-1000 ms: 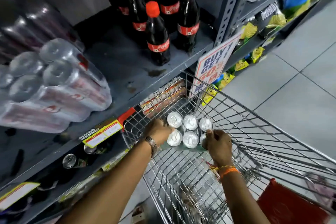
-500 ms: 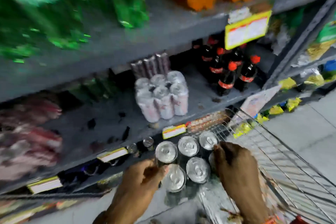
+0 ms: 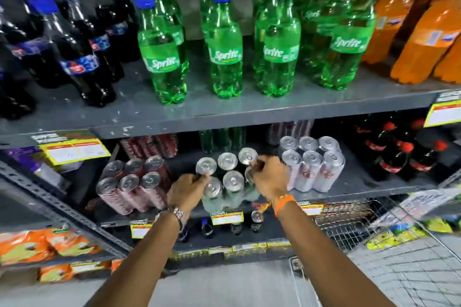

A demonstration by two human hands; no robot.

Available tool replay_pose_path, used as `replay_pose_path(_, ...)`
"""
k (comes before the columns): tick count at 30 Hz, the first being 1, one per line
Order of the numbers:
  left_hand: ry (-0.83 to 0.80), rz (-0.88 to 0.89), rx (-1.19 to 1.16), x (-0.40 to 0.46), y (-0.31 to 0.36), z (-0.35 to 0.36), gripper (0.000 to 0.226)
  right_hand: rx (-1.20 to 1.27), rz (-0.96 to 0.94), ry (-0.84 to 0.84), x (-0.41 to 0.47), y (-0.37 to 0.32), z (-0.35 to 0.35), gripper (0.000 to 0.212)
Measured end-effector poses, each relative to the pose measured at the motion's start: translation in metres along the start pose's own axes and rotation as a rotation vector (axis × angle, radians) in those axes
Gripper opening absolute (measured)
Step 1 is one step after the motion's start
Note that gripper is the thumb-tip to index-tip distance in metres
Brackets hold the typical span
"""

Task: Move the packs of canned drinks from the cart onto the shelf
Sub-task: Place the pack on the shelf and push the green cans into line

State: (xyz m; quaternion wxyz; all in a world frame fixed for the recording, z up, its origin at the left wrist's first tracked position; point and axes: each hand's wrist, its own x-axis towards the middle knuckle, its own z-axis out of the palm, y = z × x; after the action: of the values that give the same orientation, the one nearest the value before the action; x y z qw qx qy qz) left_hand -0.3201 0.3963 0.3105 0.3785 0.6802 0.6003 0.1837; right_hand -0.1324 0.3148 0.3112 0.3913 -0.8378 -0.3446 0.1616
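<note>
A shrink-wrapped pack of silver-topped cans [image 3: 228, 177] is held at the front edge of the middle grey shelf [image 3: 361, 187]. My left hand [image 3: 185, 188] grips its left side and my right hand [image 3: 270, 178] grips its right side. The pack sits between a red-and-white can pack [image 3: 132, 182] on the left and a silver can pack [image 3: 311, 162] on the right, both resting on that shelf. The wire cart [image 3: 349, 227] is at the lower right, blurred; whether it holds anything I cannot tell.
Above, the upper shelf [image 3: 224, 109] carries green Sprite bottles [image 3: 225, 40], dark cola bottles [image 3: 74, 45] and orange bottles [image 3: 424, 32]. Red-capped cola bottles [image 3: 399, 154] stand right of the silver pack. Single cans [image 3: 257, 219] sit on a lower shelf. Orange snack packs [image 3: 50, 244] lie lower left.
Both hands have lifted the can pack out of the cart, swung it left and up, and brought it to the middle shelf. My view has risen to the shelves.
</note>
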Motion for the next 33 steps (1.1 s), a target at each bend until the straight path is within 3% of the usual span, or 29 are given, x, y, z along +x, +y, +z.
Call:
replay_pose_path(9,-0.071,0.011,-0.091,0.046,-0.023,0.012,0.065,-0.006,0.008,-0.077,0.031,0.02,0.029,0.018)
replay_pose_path(11,-0.046,0.007,-0.121,0.042,-0.022,0.013,0.062,0.091,-0.005,-0.12,0.03,0.025,0.027,0.027)
replay_pose_path(13,-0.044,-0.008,-0.165,0.033,-0.025,0.017,0.045,0.251,0.014,-0.125,0.022,0.029,0.024,0.036)
replay_pose_path(15,-0.122,-0.029,-0.213,0.025,-0.033,0.021,0.038,0.429,0.077,-0.179,0.011,0.035,0.02,0.047)
replay_pose_path(18,-0.202,-0.019,-0.189,0.02,-0.055,0.035,0.078,0.46,0.137,-0.324,0.002,0.06,0.025,0.077)
replay_pose_path(21,-0.128,0.043,-0.138,0.011,-0.056,0.051,0.084,0.247,0.061,-0.358,0.004,0.085,0.038,0.101)
replay_pose_path(25,0.043,0.162,-0.065,0.011,-0.054,0.063,0.073,0.124,-0.005,-0.254,-0.001,0.074,0.047,0.078)
replay_pose_path(29,0.041,0.207,0.004,0.029,-0.058,0.063,0.067,0.003,-0.101,-0.141,0.004,0.07,0.055,0.058)
replay_pose_path(33,0.009,0.219,0.027,0.043,-0.059,0.055,0.075,0.031,-0.113,-0.172,0.004,0.066,0.063,0.058)
